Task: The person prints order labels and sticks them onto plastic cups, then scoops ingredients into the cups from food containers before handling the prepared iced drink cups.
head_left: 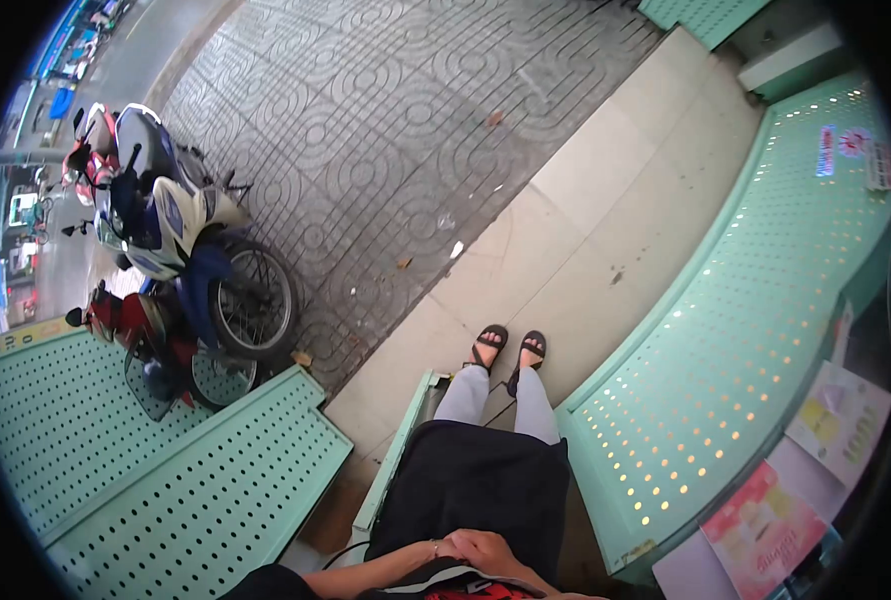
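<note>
At the bottom of the view my two hands rest together in front of my body, over a black cloth (470, 480) that covers my lap. My left hand (448, 548) has a thin bracelet at its wrist, and its fingers are mostly hidden. Over it lies my right hand (485, 548), its fingers folded round the left one. No tool or other object shows in either hand. Beyond the cloth are my grey trouser legs and black sandals (489, 345) on pale tiles.
Mint-green perforated metal panels stand at left (205, 480) and right (725, 330). Colourful printed cards (765, 530) sit beyond the right panel. Parked motorbikes (180, 215) stand on the patterned grey pavement (365, 130), with a street behind them. Pale floor tiles (595, 190) stretch ahead.
</note>
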### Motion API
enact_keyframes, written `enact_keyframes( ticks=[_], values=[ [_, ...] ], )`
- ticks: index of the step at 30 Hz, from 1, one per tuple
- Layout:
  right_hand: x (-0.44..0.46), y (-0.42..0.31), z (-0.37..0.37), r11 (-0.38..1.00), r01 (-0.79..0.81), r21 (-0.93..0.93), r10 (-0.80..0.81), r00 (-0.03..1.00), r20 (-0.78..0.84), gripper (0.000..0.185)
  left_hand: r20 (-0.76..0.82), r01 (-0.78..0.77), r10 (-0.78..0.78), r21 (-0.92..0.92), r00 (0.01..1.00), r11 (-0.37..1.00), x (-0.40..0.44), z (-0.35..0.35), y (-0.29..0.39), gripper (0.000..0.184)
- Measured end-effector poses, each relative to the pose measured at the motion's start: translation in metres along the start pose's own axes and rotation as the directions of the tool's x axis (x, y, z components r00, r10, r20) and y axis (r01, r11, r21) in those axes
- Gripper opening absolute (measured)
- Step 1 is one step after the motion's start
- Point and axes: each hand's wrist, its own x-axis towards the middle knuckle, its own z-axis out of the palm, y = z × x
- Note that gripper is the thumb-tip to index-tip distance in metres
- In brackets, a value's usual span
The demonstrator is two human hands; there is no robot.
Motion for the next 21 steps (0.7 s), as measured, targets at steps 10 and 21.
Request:
enact_keyframes(
  ticks=[10, 21],
  values=[
    [0.059, 0.097, -0.011, 0.95, -0.251, 0.185, 0.192, 0.939, 0.285, 0.048, 0.01, 0.2, -0.206, -0.303, 0.978, 0.932, 0.027, 0.012, -0.042, 0.016],
    [-0.004, -0.063, -0.116, 0.817, 0.435, 0.379, -0.394, 0.9, -0.183, 0.064, -0.454, -0.278, 0.428, 0.361, 0.781, 0.89, -0.038, -0.067, 0.139, 0.007]
  ],
)
